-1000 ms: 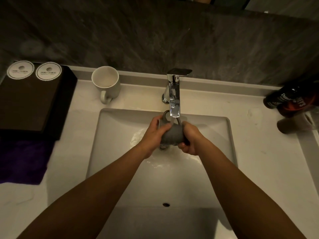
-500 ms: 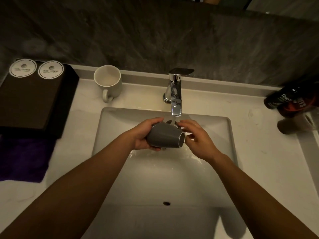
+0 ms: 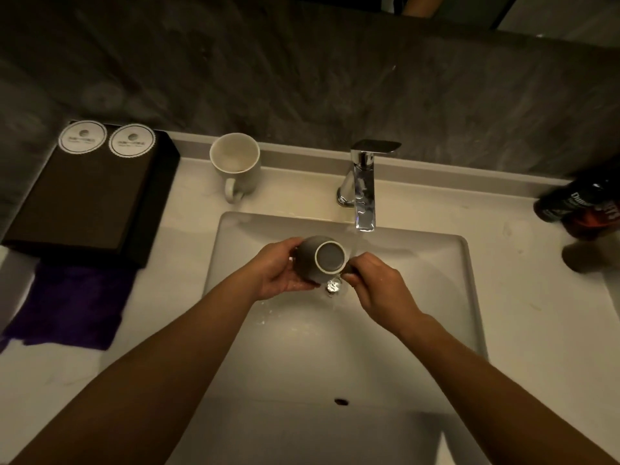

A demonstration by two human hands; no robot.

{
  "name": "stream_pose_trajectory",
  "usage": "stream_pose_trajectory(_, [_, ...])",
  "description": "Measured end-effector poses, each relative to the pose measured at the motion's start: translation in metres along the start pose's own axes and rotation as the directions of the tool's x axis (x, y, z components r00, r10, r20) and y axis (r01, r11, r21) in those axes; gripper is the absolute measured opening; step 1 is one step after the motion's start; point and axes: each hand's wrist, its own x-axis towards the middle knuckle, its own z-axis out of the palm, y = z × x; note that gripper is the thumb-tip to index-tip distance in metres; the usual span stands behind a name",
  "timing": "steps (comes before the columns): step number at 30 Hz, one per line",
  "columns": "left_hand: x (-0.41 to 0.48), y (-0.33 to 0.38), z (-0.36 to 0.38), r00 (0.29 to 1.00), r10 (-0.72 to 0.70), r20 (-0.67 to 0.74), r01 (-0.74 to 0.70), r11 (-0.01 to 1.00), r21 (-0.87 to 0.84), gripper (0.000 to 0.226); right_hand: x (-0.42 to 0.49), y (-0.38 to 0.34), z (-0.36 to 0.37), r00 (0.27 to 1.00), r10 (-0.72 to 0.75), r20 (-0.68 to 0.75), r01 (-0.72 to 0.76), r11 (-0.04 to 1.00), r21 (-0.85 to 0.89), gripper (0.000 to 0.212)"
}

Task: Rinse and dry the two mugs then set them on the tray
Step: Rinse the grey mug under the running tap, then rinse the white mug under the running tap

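Over the white sink (image 3: pixel 469 283), both my hands hold a grey mug (image 3: pixel 328 258). It is tipped so that its round, pale-rimmed end faces me. My left hand (image 3: pixel 275 273) cups its body from the left. My right hand (image 3: pixel 379 283) pinches its right side, where the handle seems to be. Water runs from the chrome faucet (image 3: pixel 364 186) just right of the mug. A white mug (image 3: pixel 235 162) stands upright on the counter behind the sink, its handle toward me. The dark tray (image 3: pixel 90 203) lies at the left.
Two round white paper discs (image 3: pixel 107 139) lie at the tray's far end. A purple cloth (image 3: pixel 67 303) is spread on the counter in front of the tray. A dark bottle (image 3: pixel 583 209) lies at the right edge. The shiny drain (image 3: pixel 333 287) sits under the mug.
The grey mug has come left out from under the stream and turned from lying sideways to facing me. My right hand has shifted from its rim to its right side.
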Motion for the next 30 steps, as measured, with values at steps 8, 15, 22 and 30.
stream_pose_trajectory(8, [-0.030, -0.004, -0.072, 0.474, 0.878, -0.072, -0.250, 0.212, 0.945, 0.029, 0.036, -0.048, 0.039, 0.923, 0.341, -0.178, -0.307, 0.932, 0.195, 0.013])
stream_pose_trajectory(15, [-0.031, -0.009, -0.146, 0.540, 0.838, -0.074, 0.126, 0.007, 0.992, 0.066, 0.099, -0.071, 0.046, 0.863, 0.451, -0.230, -0.410, 0.889, 0.204, 0.024])
stream_pose_trajectory(22, [-0.022, -0.014, -0.163, 0.565, 0.821, -0.086, 0.188, -0.027, 0.982, 0.068, 0.139, -0.074, 0.048, 0.852, 0.480, -0.210, -0.463, 0.877, 0.127, 0.026])
stream_pose_trajectory(30, [-0.020, -0.016, -0.166, 0.564, 0.822, -0.080, 0.184, -0.030, 0.983, 0.069, 0.151, -0.068, 0.048, 0.834, 0.510, -0.213, -0.492, 0.860, 0.132, 0.024])
